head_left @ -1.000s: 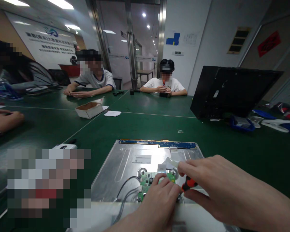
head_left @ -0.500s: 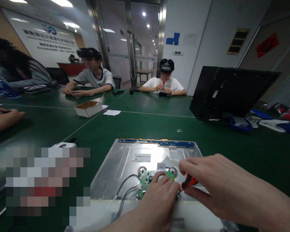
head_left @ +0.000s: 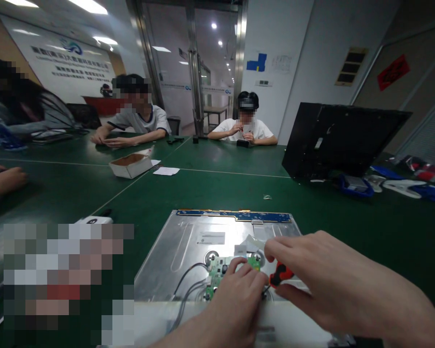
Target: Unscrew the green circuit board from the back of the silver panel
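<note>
A metal display panel (head_left: 188, 241) lies flat in front of me, with a blue circuit strip (head_left: 271, 217) along its far edge. My left hand (head_left: 239, 295) rests over a green circuit board (head_left: 214, 267) on the panel, its bent fingers pressing the board; its thumb is hidden. In my right hand (head_left: 311, 270) is a screwdriver with a red and black handle (head_left: 281, 274), held between thumb and fingers. The shaft slants down beside my left fingertips, at the board's right side, where its tip is hidden. Dark cables (head_left: 190, 290) leave the board's left side.
Beyond the panel stands a white open box (head_left: 130, 166) by some paper (head_left: 166, 171). A large black monitor casing (head_left: 333, 140) stands at the right, near a blue tray (head_left: 355, 186). Several people sit round the green table (head_left: 217, 186). Blurred squares cover the lower left.
The view has shifted slightly. My hands keep nearly the same places, and the screwdriver handle appears slightly turned. Across the table, a person's red tool has dropped from its raised position.
</note>
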{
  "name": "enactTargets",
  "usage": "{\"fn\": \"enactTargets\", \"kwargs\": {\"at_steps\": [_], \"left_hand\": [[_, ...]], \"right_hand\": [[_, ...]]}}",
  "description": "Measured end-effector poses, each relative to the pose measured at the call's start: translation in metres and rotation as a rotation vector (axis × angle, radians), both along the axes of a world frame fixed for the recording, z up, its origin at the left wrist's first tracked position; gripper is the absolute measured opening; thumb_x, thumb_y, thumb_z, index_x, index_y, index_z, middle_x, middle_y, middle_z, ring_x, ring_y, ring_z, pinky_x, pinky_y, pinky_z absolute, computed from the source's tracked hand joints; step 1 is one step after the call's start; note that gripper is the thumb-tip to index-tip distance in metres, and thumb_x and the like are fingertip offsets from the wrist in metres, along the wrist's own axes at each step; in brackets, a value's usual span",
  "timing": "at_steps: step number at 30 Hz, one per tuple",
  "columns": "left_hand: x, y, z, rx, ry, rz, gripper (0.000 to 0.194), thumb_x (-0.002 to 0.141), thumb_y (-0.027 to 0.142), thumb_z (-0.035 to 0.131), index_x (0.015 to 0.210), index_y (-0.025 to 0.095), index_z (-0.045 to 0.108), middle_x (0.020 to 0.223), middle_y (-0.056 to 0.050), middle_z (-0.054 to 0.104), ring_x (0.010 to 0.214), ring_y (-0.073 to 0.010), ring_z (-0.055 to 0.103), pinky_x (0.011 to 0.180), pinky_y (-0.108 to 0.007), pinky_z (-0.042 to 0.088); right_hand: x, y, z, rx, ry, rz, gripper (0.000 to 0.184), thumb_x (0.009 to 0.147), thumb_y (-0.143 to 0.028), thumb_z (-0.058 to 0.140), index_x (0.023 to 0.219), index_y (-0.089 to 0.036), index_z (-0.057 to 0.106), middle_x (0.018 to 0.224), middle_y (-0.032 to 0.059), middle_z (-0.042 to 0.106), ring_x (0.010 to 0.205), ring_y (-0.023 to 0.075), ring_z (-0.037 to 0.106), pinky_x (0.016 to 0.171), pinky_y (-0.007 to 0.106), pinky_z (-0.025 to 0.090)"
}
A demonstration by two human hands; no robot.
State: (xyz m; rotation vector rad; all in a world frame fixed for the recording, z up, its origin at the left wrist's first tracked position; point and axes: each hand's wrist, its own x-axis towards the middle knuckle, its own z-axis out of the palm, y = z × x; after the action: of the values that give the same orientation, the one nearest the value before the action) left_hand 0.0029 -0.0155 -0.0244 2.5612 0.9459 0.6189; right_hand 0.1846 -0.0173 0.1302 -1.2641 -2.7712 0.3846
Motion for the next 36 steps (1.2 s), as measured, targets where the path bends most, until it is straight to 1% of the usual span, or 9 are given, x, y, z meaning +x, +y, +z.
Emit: {"fn": "enactTargets", "kwargs": {"at_steps": [4, 10, 17, 20, 23, 25, 28, 31, 36], "left_hand": [[-0.0004, -0.0004, -0.0008, -0.002, -0.003, -0.001, 0.037, 0.066, 0.012, 0.059, 0.1, 0.021, 0.048, 0.103, -0.007, 0.064, 0.096, -0.0279, 0.056, 0.099, -0.046, 0.03], [-0.0005, 0.0002, -0.0034, -0.015, -0.012, -0.008, 0.044, 0.063, 0.012, 0.058, 0.104, 0.021, 0.047, 0.108, -0.007, 0.064, 0.1, -0.0291, 0.056, 0.1, -0.048, 0.029], [-0.0004, 0.0, -0.0025, -0.031, -0.016, -0.016, 0.044, 0.065, 0.013, 0.058, 0.106, 0.022, 0.047, 0.113, -0.008, 0.063, 0.105, -0.0291, 0.055, 0.103, -0.047, 0.026], [-0.0004, 0.0006, -0.0035, -0.041, -0.004, -0.015, 0.044, 0.065, 0.013, 0.058, 0.107, 0.022, 0.048, 0.113, -0.007, 0.063, 0.105, -0.0288, 0.055, 0.103, -0.047, 0.026], [-0.0005, 0.0011, -0.0055, -0.035, 0.0, -0.013, 0.041, 0.065, 0.015, 0.06, 0.104, 0.021, 0.049, 0.106, -0.007, 0.065, 0.099, -0.0286, 0.056, 0.101, -0.048, 0.028], [-0.0006, 0.0009, -0.0058, -0.032, 0.0, -0.018, 0.041, 0.064, 0.016, 0.06, 0.103, 0.021, 0.048, 0.105, -0.007, 0.064, 0.098, -0.0286, 0.056, 0.101, -0.047, 0.028], [-0.0007, 0.0005, -0.0045, -0.03, 0.011, -0.022, 0.039, 0.064, 0.015, 0.06, 0.101, 0.021, 0.047, 0.104, -0.008, 0.064, 0.098, -0.0289, 0.056, 0.101, -0.047, 0.028], [-0.0007, 0.001, -0.0045, -0.024, 0.014, -0.013, 0.039, 0.064, 0.014, 0.06, 0.099, 0.021, 0.047, 0.103, -0.008, 0.064, 0.098, -0.0292, 0.056, 0.101, -0.047, 0.028], [-0.0009, 0.0014, -0.0082, -0.019, 0.013, -0.019, 0.046, 0.06, 0.015, 0.062, 0.102, 0.021, 0.047, 0.104, -0.007, 0.064, 0.097, -0.0292, 0.056, 0.101, -0.047, 0.029]], "right_hand": [[0.0, 0.0038, -0.0021, 0.022, -0.009, 0.043, 0.017, 0.083, -0.016, 0.06, 0.092, -0.026, 0.051, 0.084, -0.0038, 0.064, 0.065, 0.0162, 0.056, 0.052, 0.028, 0.029], [-0.0042, 0.0088, -0.0035, 0.032, -0.056, -0.019, 0.01, 0.088, -0.026, 0.059, 0.096, -0.027, 0.053, 0.079, -0.0021, 0.063, 0.064, 0.0181, 0.057, 0.05, 0.028, 0.028], [-0.003, 0.0059, 0.0002, 0.02, -0.015, 0.075, 0.021, 0.081, -0.008, 0.057, 0.09, -0.025, 0.049, 0.084, -0.0036, 0.063, 0.064, 0.0143, 0.055, 0.051, 0.027, 0.028], [-0.0054, 0.0085, -0.0021, 0.036, -0.037, 0.038, 0.015, 0.086, -0.016, 0.058, 0.094, -0.026, 0.051, 0.083, -0.0032, 0.064, 0.064, 0.0155, 0.057, 0.051, 0.027, 0.028], [-0.0063, 0.0094, -0.0032, 0.055, -0.081, -0.03, 0.009, 0.088, -0.026, 0.059, 0.094, -0.027, 0.053, 0.078, -0.0022, 0.065, 0.062, 0.0177, 0.058, 0.05, 0.028, 0.027], [-0.0052, 0.0081, -0.0024, 0.062, -0.069, -0.037, 0.01, 0.087, -0.025, 0.06, 0.094, -0.026, 0.053, 0.079, -0.002, 0.065, 0.064, 0.018, 0.058, 0.051, 0.028, 0.029], [-0.0028, 0.0054, 0.0, 0.058, -0.027, 0.009, 0.016, 0.083, -0.019, 0.061, 0.094, -0.025, 0.052, 0.086, -0.0016, 0.065, 0.066, 0.0168, 0.058, 0.052, 0.028, 0.03], [-0.0027, 0.0051, 0.0003, 0.046, -0.033, 0.04, 0.018, 0.081, -0.013, 0.059, 0.092, -0.025, 0.051, 0.085, -0.0021, 0.064, 0.064, 0.0158, 0.056, 0.051, 0.028, 0.029], [-0.0046, 0.008, -0.002, 0.045, -0.053, -0.022, 0.012, 0.087, -0.023, 0.059, 0.094, -0.027, 0.052, 0.078, -0.0031, 0.064, 0.062, 0.0173, 0.057, 0.05, 0.028, 0.028]]}}
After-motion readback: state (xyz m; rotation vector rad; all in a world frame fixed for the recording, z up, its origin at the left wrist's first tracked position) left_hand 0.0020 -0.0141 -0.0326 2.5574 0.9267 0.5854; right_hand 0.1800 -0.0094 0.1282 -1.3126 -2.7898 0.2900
